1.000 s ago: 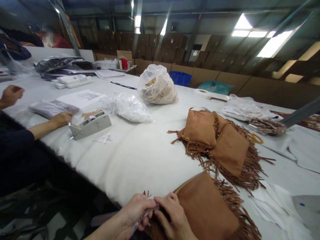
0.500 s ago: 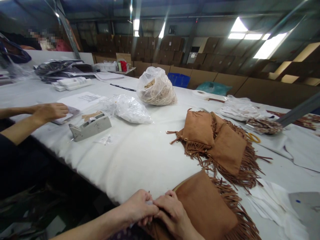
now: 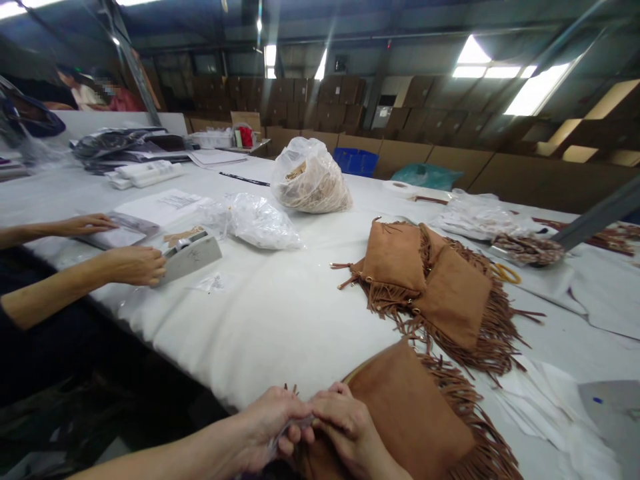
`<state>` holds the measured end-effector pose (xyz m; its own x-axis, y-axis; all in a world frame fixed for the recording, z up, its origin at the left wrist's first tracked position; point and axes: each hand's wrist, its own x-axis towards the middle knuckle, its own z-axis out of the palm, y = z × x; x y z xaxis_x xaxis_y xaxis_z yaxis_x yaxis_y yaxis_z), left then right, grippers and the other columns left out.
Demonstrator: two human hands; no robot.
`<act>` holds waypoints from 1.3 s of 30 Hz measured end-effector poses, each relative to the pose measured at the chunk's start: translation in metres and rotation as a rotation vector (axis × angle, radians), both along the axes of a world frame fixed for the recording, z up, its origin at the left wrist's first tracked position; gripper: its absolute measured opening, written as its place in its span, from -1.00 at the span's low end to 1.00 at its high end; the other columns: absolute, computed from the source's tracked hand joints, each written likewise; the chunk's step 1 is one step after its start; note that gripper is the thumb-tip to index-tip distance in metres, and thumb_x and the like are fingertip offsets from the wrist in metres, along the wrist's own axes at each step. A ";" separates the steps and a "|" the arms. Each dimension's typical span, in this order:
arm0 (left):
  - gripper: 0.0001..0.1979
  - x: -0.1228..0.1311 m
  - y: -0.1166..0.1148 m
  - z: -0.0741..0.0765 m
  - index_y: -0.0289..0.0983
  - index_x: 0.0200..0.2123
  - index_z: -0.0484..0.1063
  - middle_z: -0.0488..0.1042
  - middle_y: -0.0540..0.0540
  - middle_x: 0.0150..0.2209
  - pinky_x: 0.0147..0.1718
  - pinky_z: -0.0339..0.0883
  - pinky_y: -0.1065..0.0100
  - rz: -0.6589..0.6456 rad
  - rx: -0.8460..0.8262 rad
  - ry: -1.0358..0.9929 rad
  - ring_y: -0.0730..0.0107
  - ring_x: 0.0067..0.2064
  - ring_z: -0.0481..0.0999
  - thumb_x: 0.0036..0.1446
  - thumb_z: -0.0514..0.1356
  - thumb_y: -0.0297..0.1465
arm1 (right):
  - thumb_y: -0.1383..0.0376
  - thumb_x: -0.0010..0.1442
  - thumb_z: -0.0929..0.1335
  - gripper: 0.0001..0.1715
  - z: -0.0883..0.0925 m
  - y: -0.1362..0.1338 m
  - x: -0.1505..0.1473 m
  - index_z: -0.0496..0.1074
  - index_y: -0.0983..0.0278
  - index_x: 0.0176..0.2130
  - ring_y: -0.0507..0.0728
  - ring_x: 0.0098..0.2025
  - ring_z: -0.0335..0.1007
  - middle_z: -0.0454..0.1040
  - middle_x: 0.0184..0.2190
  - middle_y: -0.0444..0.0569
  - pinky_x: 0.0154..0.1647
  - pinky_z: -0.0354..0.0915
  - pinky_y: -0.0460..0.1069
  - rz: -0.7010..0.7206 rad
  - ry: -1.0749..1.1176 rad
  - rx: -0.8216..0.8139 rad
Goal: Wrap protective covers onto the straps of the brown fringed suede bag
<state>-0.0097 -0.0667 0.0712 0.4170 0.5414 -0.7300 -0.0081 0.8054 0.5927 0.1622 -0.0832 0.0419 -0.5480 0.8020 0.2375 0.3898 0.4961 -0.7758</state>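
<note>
At the near edge of the table lies a brown suede-like fringed bag [image 3: 410,407], with a zipper along its upper left edge. My right hand [image 3: 347,427] is closed on the left corner of this bag. Pressed against it, my left hand [image 3: 275,427] is closed around a crumpled piece of clear plastic [image 3: 280,437]. Thin brown strip ends poke up behind the left fingers; most of what lies between both hands is hidden. More brown fringed bags [image 3: 453,293] lie beyond, overlapping each other.
On the left, a co-worker's hands [image 3: 130,265] are by a grey tape dispenser [image 3: 193,259] and papers. Clear plastic bags [image 3: 265,220] and a filled bag [image 3: 313,180] stand mid-table. Yellow-handled scissors [image 3: 507,273] and white sheets [image 3: 555,413] lie right.
My left hand has shifted slightly down and left, still against my right hand. The co-worker's near hand has moved to the tape dispenser, while another hand rests on the papers.
</note>
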 end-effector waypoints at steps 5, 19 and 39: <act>-0.53 -0.003 0.000 0.002 -0.39 -0.46 0.45 0.41 -0.05 -0.63 -0.72 -0.08 0.54 -0.025 0.087 0.013 0.61 -0.69 0.21 -0.11 0.20 -0.02 | 0.34 0.26 0.19 -0.83 -0.002 -0.004 -0.002 0.35 0.20 -0.28 0.04 -0.30 0.33 0.45 -0.39 -0.12 -0.07 0.14 0.02 -0.059 -0.014 0.016; -0.68 0.021 -0.002 -0.009 -0.18 -0.26 0.48 0.51 -0.09 -0.31 -0.20 0.27 0.31 -0.172 1.037 0.476 0.25 -0.25 0.47 0.19 -0.04 -0.23 | 0.27 0.23 0.21 -0.87 -0.014 0.005 0.006 0.33 0.18 -0.29 0.11 -0.09 0.35 0.47 -0.23 -0.10 0.26 -0.19 0.20 -0.517 0.055 0.023; -0.52 0.077 0.026 -0.045 -0.32 -0.13 0.44 0.55 -0.10 -0.34 -0.46 0.47 0.41 0.174 0.491 -0.070 0.43 -0.48 0.53 0.01 0.17 -0.08 | 0.34 0.17 0.25 -0.72 -0.025 0.016 0.034 0.49 0.16 -0.17 0.20 -0.04 0.38 0.53 -0.16 0.01 0.15 0.11 0.25 -0.584 0.039 0.250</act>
